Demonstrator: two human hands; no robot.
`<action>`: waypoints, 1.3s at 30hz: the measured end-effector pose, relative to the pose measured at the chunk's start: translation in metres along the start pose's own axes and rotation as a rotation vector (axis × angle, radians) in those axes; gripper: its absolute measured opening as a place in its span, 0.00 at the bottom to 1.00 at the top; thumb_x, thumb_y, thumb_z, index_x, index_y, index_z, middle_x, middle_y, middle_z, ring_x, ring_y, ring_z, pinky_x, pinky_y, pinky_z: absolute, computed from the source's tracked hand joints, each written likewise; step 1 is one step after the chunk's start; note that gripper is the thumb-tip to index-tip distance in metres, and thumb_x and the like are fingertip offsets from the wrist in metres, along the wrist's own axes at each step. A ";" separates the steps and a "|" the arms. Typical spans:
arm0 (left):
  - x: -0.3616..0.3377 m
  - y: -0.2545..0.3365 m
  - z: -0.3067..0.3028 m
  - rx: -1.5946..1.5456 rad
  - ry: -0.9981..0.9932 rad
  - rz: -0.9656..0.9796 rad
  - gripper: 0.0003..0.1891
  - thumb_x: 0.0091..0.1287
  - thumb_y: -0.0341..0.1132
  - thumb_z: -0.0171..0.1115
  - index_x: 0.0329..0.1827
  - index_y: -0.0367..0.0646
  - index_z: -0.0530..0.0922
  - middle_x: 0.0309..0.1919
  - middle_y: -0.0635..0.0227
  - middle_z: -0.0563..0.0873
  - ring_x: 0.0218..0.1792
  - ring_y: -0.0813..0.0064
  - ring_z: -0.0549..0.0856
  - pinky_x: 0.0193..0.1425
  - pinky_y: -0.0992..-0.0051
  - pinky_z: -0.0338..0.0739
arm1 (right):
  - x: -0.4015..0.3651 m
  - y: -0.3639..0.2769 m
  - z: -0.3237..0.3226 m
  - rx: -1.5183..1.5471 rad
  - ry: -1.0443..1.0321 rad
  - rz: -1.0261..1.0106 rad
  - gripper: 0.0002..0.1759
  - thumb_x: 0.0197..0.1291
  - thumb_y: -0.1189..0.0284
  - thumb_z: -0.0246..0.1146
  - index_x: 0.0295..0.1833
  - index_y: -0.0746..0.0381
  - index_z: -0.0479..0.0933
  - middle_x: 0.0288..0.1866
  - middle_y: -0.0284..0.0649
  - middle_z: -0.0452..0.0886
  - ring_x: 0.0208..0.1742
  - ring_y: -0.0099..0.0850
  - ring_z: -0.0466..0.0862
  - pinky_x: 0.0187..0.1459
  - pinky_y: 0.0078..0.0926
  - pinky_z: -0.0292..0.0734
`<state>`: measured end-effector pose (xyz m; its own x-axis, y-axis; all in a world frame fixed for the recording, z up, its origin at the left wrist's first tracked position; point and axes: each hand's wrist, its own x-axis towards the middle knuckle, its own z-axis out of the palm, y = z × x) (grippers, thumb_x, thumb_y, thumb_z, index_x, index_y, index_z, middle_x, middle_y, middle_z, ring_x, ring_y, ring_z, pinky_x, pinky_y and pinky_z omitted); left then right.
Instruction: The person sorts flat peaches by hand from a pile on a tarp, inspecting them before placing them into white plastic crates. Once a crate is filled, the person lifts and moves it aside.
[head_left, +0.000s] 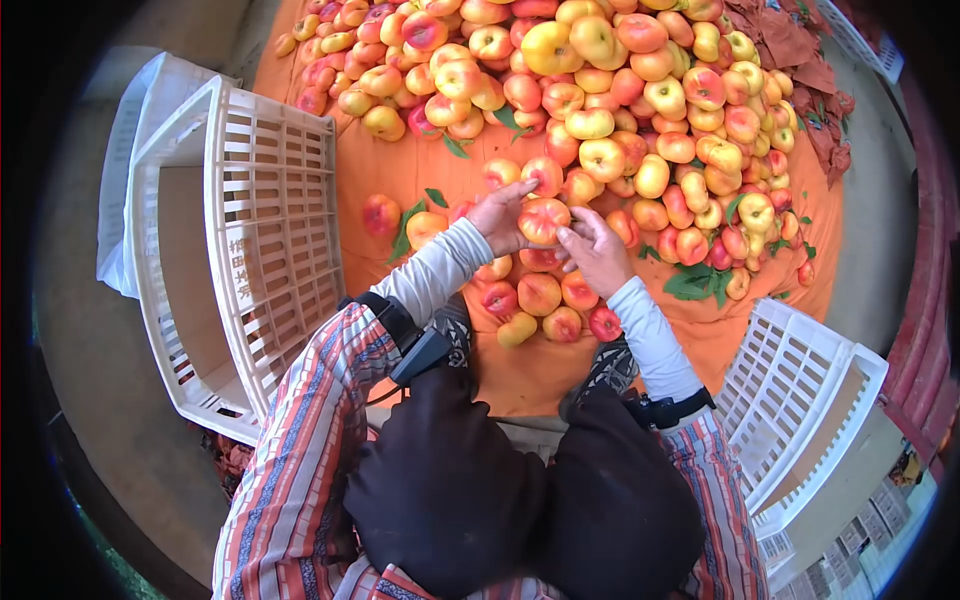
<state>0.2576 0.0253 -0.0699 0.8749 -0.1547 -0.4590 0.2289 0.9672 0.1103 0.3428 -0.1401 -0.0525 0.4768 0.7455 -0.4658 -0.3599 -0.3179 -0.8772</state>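
Between my two hands is a red-and-yellow flat peach. My left hand grips it from the left, the index finger reaching over its top. On the right side, my right hand closes on the same peach, thumb against its lower edge. Another flat peach lies right beyond my left fingertips. Below the hands, several loose peaches rest on the orange cloth between my feet.
A big heap of flat peaches covers the far side of the cloth. A white plastic crate stands on its side at left; another white crate is at right. Green leaves lie among the fruit.
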 end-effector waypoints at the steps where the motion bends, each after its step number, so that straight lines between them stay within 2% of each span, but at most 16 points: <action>1: -0.003 0.000 0.004 0.022 0.017 0.009 0.24 0.61 0.43 0.59 0.57 0.46 0.63 0.52 0.56 0.75 0.51 0.58 0.77 0.55 0.54 0.74 | 0.001 -0.001 -0.001 0.018 0.000 0.007 0.27 0.59 0.68 0.59 0.60 0.70 0.61 0.38 0.41 0.77 0.32 0.21 0.79 0.24 0.15 0.74; 3: -0.011 0.000 0.009 0.064 0.059 0.033 0.24 0.62 0.45 0.57 0.58 0.45 0.66 0.54 0.58 0.75 0.54 0.58 0.76 0.58 0.54 0.71 | 0.000 -0.002 0.000 0.056 -0.006 0.024 0.28 0.59 0.67 0.59 0.60 0.70 0.61 0.39 0.40 0.77 0.31 0.20 0.78 0.24 0.16 0.74; 9: -0.068 0.009 0.031 0.170 0.162 0.161 0.22 0.61 0.45 0.57 0.56 0.46 0.68 0.51 0.62 0.77 0.52 0.64 0.78 0.52 0.58 0.76 | -0.026 -0.029 0.003 -0.207 -0.036 -0.090 0.20 0.60 0.64 0.58 0.51 0.68 0.72 0.37 0.38 0.78 0.31 0.18 0.77 0.27 0.15 0.72; 15: -0.241 0.036 0.104 0.285 0.335 0.713 0.23 0.61 0.43 0.56 0.56 0.42 0.67 0.51 0.59 0.76 0.50 0.64 0.79 0.38 0.67 0.81 | -0.029 -0.018 -0.018 -0.300 0.058 -0.045 0.19 0.60 0.64 0.57 0.50 0.67 0.71 0.38 0.38 0.78 0.32 0.20 0.78 0.28 0.16 0.73; 16: -0.278 0.048 0.103 0.259 0.291 0.736 0.23 0.61 0.42 0.57 0.56 0.42 0.66 0.51 0.59 0.76 0.50 0.64 0.79 0.40 0.67 0.82 | -0.029 -0.020 -0.019 -0.274 0.073 -0.024 0.19 0.59 0.64 0.57 0.50 0.66 0.71 0.39 0.38 0.78 0.33 0.20 0.78 0.28 0.16 0.74; 18: -0.339 0.055 0.110 0.238 0.438 0.950 0.21 0.62 0.40 0.57 0.56 0.43 0.66 0.50 0.59 0.76 0.51 0.65 0.78 0.42 0.67 0.82 | -0.024 -0.018 -0.025 -0.266 0.108 -0.014 0.19 0.59 0.64 0.58 0.51 0.66 0.71 0.39 0.38 0.78 0.33 0.20 0.78 0.28 0.16 0.73; 22: -0.411 0.068 0.054 0.184 0.743 1.146 0.21 0.62 0.40 0.58 0.55 0.44 0.67 0.50 0.60 0.76 0.51 0.64 0.77 0.45 0.65 0.81 | 0.003 -0.021 -0.020 -0.348 0.146 -0.107 0.20 0.58 0.65 0.58 0.51 0.68 0.71 0.39 0.41 0.79 0.36 0.24 0.79 0.35 0.20 0.76; 25: -0.439 0.073 -0.039 -0.016 0.861 1.028 0.22 0.60 0.40 0.61 0.55 0.45 0.67 0.50 0.60 0.75 0.51 0.63 0.77 0.48 0.61 0.80 | 0.030 -0.017 -0.015 -0.435 0.150 -0.249 0.20 0.55 0.66 0.59 0.49 0.68 0.72 0.41 0.45 0.79 0.38 0.31 0.80 0.41 0.26 0.76; 28: -0.449 0.070 -0.086 -0.120 0.969 0.811 0.21 0.60 0.39 0.61 0.55 0.45 0.68 0.51 0.61 0.75 0.52 0.64 0.76 0.51 0.57 0.77 | 0.049 -0.029 -0.002 -0.441 0.100 -0.268 0.20 0.55 0.66 0.59 0.48 0.68 0.71 0.43 0.48 0.79 0.39 0.35 0.81 0.43 0.28 0.75; 31: -0.444 0.071 -0.083 0.311 1.536 0.933 0.22 0.60 0.37 0.60 0.56 0.42 0.69 0.53 0.60 0.74 0.55 0.66 0.74 0.56 0.61 0.72 | 0.074 -0.019 0.005 -0.510 0.121 -0.347 0.20 0.54 0.65 0.60 0.48 0.68 0.71 0.43 0.48 0.78 0.40 0.34 0.81 0.42 0.28 0.75; 32: -0.438 0.075 -0.067 0.507 1.518 1.066 0.21 0.61 0.35 0.58 0.57 0.40 0.68 0.54 0.61 0.73 0.55 0.68 0.73 0.57 0.65 0.70 | 0.089 -0.008 0.004 -0.547 0.126 -0.401 0.22 0.54 0.64 0.60 0.48 0.70 0.71 0.42 0.48 0.79 0.36 0.31 0.82 0.37 0.27 0.77; 35: -0.374 0.080 0.049 1.080 1.361 1.374 0.19 0.63 0.28 0.51 0.58 0.35 0.68 0.56 0.61 0.72 0.55 0.71 0.73 0.58 0.75 0.68 | 0.106 -0.043 0.027 -0.311 0.146 0.027 0.25 0.54 0.61 0.60 0.48 0.72 0.70 0.37 0.49 0.80 0.29 0.30 0.82 0.30 0.26 0.77; 36: -0.336 0.072 0.095 1.248 1.273 1.438 0.18 0.64 0.27 0.50 0.57 0.35 0.69 0.55 0.61 0.73 0.54 0.72 0.74 0.57 0.75 0.68 | 0.115 -0.044 0.034 -0.346 0.157 0.027 0.28 0.54 0.59 0.60 0.48 0.73 0.69 0.34 0.48 0.80 0.25 0.30 0.82 0.27 0.27 0.77; 37: -0.309 0.065 0.118 1.284 1.145 1.387 0.17 0.63 0.26 0.49 0.56 0.34 0.70 0.54 0.60 0.74 0.52 0.73 0.75 0.56 0.75 0.69 | 0.126 -0.045 0.041 -0.381 0.165 0.024 0.30 0.53 0.57 0.60 0.48 0.75 0.69 0.31 0.48 0.80 0.22 0.30 0.82 0.25 0.27 0.77; 38: -0.287 0.060 0.132 1.315 1.018 1.332 0.17 0.63 0.25 0.49 0.55 0.34 0.70 0.53 0.60 0.74 0.50 0.73 0.76 0.55 0.76 0.69 | 0.143 -0.039 0.044 -0.467 0.119 0.081 0.30 0.56 0.57 0.60 0.51 0.74 0.66 0.34 0.44 0.80 0.22 0.25 0.80 0.17 0.21 0.73; 39: -0.270 0.059 0.138 1.499 0.874 1.227 0.15 0.63 0.24 0.47 0.53 0.34 0.72 0.51 0.60 0.75 0.48 0.75 0.77 0.53 0.77 0.70 | 0.153 -0.035 0.049 -0.542 0.121 0.141 0.31 0.53 0.54 0.61 0.47 0.74 0.69 0.32 0.44 0.80 0.20 0.26 0.80 0.16 0.22 0.73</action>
<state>0.0933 0.0964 0.1819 0.5337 0.8120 0.2362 0.3073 -0.4464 0.8404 0.3888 0.0142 -0.0874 0.5540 0.6121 -0.5643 0.0211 -0.6879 -0.7255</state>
